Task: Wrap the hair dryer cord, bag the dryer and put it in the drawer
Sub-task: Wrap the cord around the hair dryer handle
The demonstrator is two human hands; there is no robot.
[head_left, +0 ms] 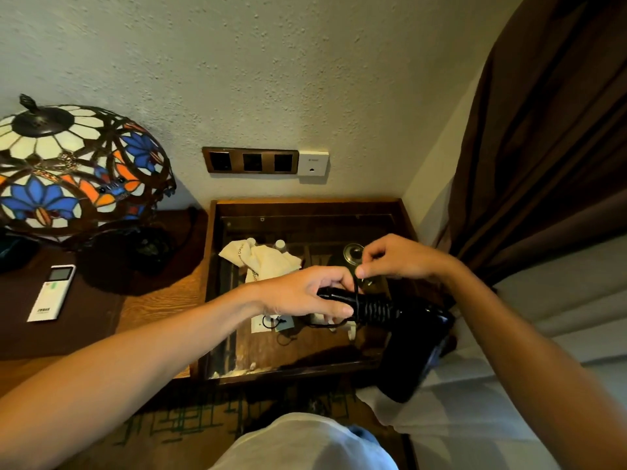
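A black hair dryer (412,347) hangs over the glass-topped side table, barrel pointing down to the right. My left hand (305,295) grips the end of its handle. Several turns of black cord (375,308) are wound around the handle. My right hand (397,259) sits just above the coil and pinches a strand of cord between thumb and fingers. A loose loop of cord droops under my left hand. A cream cloth bag (261,257) lies crumpled on the glass behind my hands. No drawer front is visible.
The side table (212,293) has a dark wooden frame. On it are small bottles, cards and a round metal piece (353,253). A stained-glass lamp (78,171) and a white remote (51,293) stand on the desk at left. Brown curtain and white bedding are at right.
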